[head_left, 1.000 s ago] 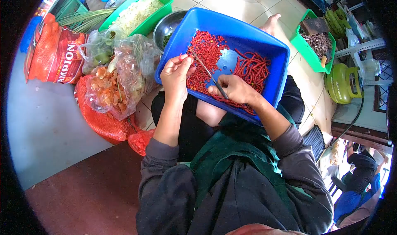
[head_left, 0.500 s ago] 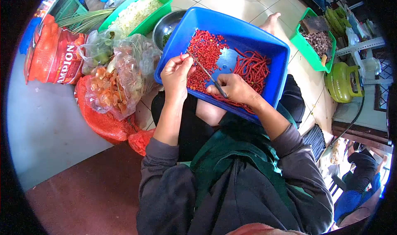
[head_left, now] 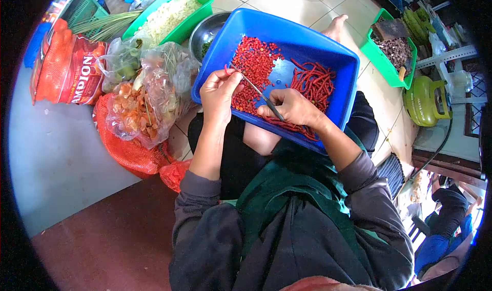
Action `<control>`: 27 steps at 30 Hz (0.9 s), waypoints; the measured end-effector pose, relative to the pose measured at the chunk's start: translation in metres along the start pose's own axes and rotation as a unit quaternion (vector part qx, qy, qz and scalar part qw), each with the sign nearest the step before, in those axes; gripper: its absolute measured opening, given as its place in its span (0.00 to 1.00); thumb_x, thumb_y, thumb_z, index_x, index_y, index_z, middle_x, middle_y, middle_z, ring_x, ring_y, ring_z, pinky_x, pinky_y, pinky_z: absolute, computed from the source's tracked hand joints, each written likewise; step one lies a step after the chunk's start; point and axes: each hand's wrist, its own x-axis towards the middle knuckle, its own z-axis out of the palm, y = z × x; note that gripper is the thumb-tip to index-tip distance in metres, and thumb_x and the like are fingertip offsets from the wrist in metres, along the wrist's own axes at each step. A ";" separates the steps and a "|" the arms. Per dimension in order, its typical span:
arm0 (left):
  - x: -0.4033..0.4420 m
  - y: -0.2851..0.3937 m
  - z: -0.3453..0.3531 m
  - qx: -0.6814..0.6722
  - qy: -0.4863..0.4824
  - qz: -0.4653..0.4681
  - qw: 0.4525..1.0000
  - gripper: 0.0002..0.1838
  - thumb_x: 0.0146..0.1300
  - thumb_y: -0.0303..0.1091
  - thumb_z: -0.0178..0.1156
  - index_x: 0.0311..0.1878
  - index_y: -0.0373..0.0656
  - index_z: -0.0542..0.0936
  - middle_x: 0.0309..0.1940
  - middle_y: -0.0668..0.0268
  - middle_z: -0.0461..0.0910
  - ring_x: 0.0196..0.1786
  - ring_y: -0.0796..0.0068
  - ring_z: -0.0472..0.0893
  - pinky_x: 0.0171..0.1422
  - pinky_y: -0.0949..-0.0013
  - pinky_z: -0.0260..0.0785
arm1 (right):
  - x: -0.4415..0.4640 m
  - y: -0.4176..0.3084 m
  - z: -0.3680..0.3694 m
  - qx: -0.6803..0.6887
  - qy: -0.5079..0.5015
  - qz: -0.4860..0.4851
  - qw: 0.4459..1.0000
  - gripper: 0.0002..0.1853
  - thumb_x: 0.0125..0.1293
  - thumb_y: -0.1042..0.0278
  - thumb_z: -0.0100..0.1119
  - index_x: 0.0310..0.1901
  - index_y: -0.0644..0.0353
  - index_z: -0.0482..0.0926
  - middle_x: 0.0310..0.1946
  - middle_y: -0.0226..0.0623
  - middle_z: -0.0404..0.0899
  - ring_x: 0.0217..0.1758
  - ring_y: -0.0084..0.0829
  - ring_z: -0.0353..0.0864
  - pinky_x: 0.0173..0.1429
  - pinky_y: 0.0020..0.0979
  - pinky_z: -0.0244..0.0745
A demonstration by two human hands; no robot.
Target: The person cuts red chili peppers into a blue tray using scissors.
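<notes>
A blue tub (head_left: 318, 40) rests tilted over the lap. Chopped red chilies (head_left: 254, 55) cover its left part, and whole red chilies (head_left: 315, 86) lie in a heap at its right. Over the tub's left edge, my left hand (head_left: 220, 88) pinches a short red chili (head_left: 228, 69) between thumb and fingers. My right hand (head_left: 291, 106) is closed around the dark handle of a knife (head_left: 251, 84), whose thin blade points up and left, its tip close to the chili at my left fingertips.
Left of the tub are plastic bags with peels (head_left: 134, 111), a red net sack (head_left: 125, 152) and a green tray of pale pieces (head_left: 171, 17). A metal bowl (head_left: 205, 32) sits behind. Rightward are another green tray (head_left: 382, 60), a gas cylinder (head_left: 421, 104) and a person (head_left: 438, 240).
Both hands keep nearly the same place. My right hand and the knife have shifted very slightly; the chili at my left fingertips now sticks up a little more.
</notes>
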 end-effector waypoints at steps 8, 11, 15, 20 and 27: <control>-0.002 0.003 0.002 -0.003 0.024 -0.005 1.000 0.05 0.62 0.27 0.62 0.41 0.41 0.77 0.38 0.64 0.81 0.40 0.76 0.82 0.39 0.74 0.79 | -0.004 -0.003 -0.005 -0.029 0.021 0.030 0.999 0.32 0.51 0.35 0.67 0.22 0.64 0.77 0.18 0.40 0.75 0.24 0.30 0.75 0.31 0.38 0.69; -0.001 0.003 0.003 0.001 0.031 -0.010 0.999 0.05 0.63 0.27 0.61 0.40 0.41 0.77 0.38 0.64 0.81 0.40 0.76 0.82 0.38 0.74 0.79 | -0.004 -0.001 -0.004 -0.026 0.022 0.034 0.999 0.32 0.51 0.35 0.67 0.22 0.64 0.77 0.18 0.40 0.76 0.25 0.31 0.75 0.32 0.39 0.69; -0.001 0.005 0.004 -0.006 0.050 -0.017 0.999 0.04 0.63 0.27 0.61 0.40 0.42 0.77 0.37 0.64 0.81 0.39 0.77 0.81 0.38 0.74 0.79 | -0.003 0.002 -0.004 -0.044 0.029 0.039 0.998 0.32 0.52 0.35 0.66 0.23 0.64 0.78 0.19 0.41 0.77 0.25 0.32 0.76 0.33 0.39 0.70; -0.001 0.004 0.005 -0.015 0.050 -0.011 0.999 0.05 0.62 0.28 0.62 0.40 0.42 0.76 0.38 0.64 0.81 0.38 0.77 0.81 0.39 0.75 0.78 | -0.003 -0.001 -0.004 -0.019 -0.012 0.047 0.999 0.33 0.51 0.33 0.65 0.25 0.65 0.79 0.20 0.43 0.76 0.26 0.31 0.75 0.33 0.38 0.70; -0.003 0.004 0.007 0.008 0.037 -0.005 0.999 0.05 0.62 0.27 0.61 0.40 0.41 0.76 0.37 0.64 0.81 0.39 0.77 0.82 0.38 0.76 0.78 | 0.004 0.000 0.004 0.006 0.016 -0.001 1.000 0.30 0.56 0.40 0.66 0.20 0.62 0.70 0.15 0.28 0.61 0.22 0.21 0.60 0.25 0.31 0.58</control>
